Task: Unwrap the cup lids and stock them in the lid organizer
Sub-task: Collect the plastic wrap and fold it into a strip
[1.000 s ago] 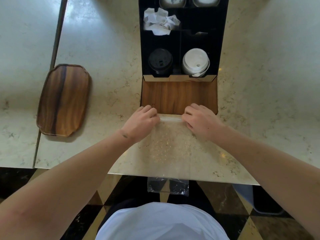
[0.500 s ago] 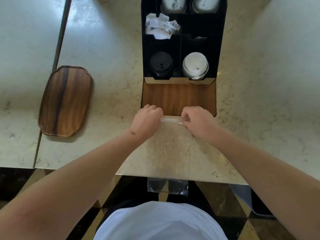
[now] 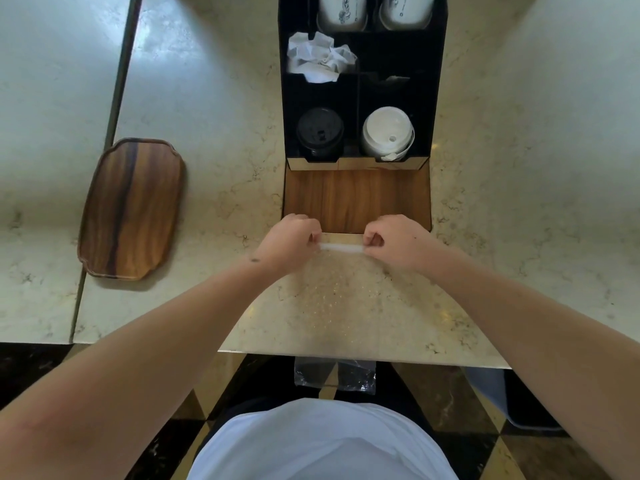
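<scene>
A clear plastic wrapper [image 3: 332, 299] lies flat on the marble counter and hangs over its near edge. Its far end is rolled into a thin white strip [image 3: 341, 247]. My left hand [image 3: 289, 242] pinches the strip's left end and my right hand [image 3: 394, 244] pinches its right end. Just beyond stands the black lid organizer [image 3: 362, 81] with a wooden front panel. A stack of black lids [image 3: 320, 131] fills its near left slot and a stack of white lids [image 3: 387, 133] its near right slot.
A wooden tray [image 3: 131, 209] lies on the counter to the left. Crumpled white paper [image 3: 320, 57] sits in a middle organizer slot, and two white cups [image 3: 375, 10] stand at the back. A seam [image 3: 117, 84] splits the counter at left.
Both hands have curled tighter on the rolled end of the wrapper and drawn it slightly toward me. The strip looks thicker.
</scene>
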`<state>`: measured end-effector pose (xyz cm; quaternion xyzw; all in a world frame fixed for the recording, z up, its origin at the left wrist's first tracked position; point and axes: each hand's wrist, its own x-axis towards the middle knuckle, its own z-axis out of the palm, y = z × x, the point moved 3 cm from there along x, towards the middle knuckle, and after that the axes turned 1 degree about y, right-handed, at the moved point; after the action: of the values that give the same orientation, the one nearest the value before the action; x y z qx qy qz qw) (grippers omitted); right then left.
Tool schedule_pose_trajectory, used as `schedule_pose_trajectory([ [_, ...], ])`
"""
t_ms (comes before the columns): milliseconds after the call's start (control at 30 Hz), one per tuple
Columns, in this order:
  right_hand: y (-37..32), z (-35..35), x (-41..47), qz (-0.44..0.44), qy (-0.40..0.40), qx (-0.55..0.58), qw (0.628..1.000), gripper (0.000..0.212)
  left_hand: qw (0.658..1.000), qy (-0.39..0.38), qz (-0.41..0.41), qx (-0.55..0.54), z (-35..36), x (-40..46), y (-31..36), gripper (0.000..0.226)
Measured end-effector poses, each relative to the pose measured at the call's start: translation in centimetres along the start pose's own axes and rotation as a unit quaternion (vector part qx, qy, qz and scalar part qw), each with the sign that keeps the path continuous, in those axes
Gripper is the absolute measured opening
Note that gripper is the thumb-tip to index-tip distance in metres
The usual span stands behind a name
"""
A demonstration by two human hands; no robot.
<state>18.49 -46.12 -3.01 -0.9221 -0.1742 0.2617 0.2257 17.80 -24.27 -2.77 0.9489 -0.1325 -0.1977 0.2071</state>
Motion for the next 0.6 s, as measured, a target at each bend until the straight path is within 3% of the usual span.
schedule_pose_trajectory([
  [200, -0.5, 0.3, -0.9, -0.119, 0.037, -0.113, 0.986, 0.008, 0.982, 0.082, 0.144, 0.087, 0.1, -1.8, 0.1, 0.015],
  [500, -1.0, 2.0, -2.7, -0.181, 0.109, -0.191, 0.958, 0.013, 0.961, 0.08, 0.212, 0.161, 1.2, -3.3, -0.7, 0.017],
  [600, -0.6, 2.9, -3.9, -0.168, 0.127, -0.154, 0.965, 0.019, 0.965, 0.098, 0.203, 0.133, 1.6, -4.3, -1.0, 0.011],
])
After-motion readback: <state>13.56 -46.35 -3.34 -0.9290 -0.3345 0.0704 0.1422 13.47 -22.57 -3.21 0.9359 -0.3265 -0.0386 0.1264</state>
